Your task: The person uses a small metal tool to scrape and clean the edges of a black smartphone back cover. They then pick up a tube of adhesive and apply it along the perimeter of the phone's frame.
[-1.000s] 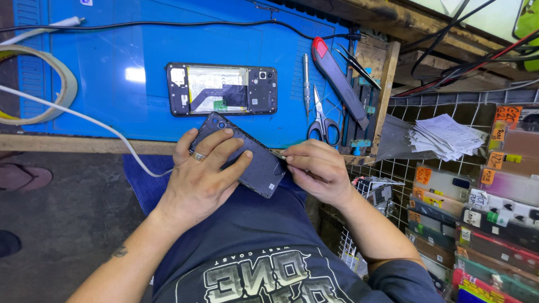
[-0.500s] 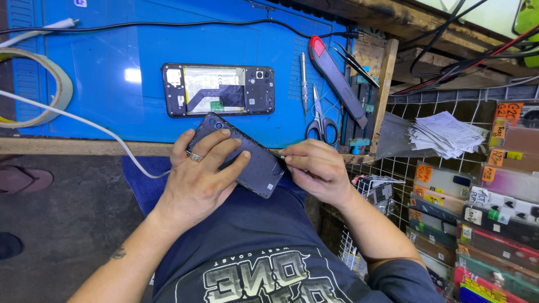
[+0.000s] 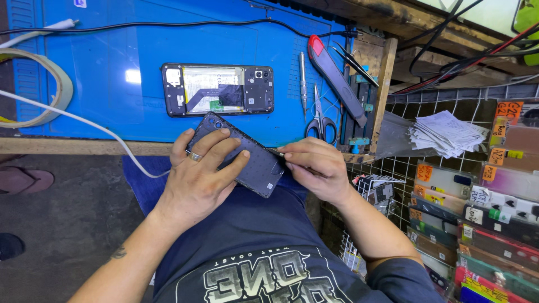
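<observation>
Phone back cover worked over the lap

Left hand (image 3: 199,177) clasps the dark back cover (image 3: 238,154); right hand (image 3: 314,168) pinches a thin tool (image 3: 276,151) at its edge, below the opened phone (image 3: 218,90).

Wooden bench (image 3: 67,147) (blue-matted), grey floor (image 3: 73,213)

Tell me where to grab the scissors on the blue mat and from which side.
Take the scissors by the dark finger loops, coming from the near mat edge: the loops point toward the person, and the blades point away between a metal pen-like tool and a red-tipped tool.
</observation>
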